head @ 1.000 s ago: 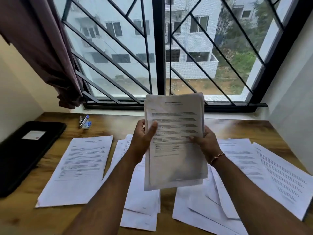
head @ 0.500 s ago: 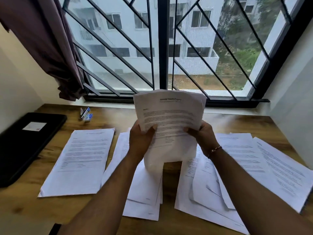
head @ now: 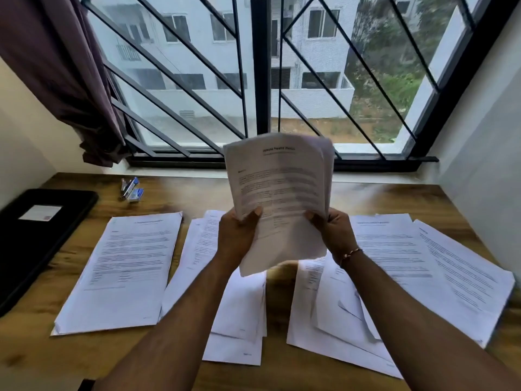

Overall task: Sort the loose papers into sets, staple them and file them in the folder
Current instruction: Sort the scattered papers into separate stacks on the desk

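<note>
Sheaf of white printed paper sheets (head: 279, 198): held upright above the brown wooden tabletop (head: 197, 193). Left hand (head: 236, 235) and right hand (head: 335, 235) each grip its lower sides, thumbs on the front page.
Flat black rectangular folder (head: 42, 235): far left of sheaf.
Small blue-and-silver stapler (head: 129, 187): left of sheaf.
Loose white paper piles (head: 124, 272): spread beneath sheaf.
</note>
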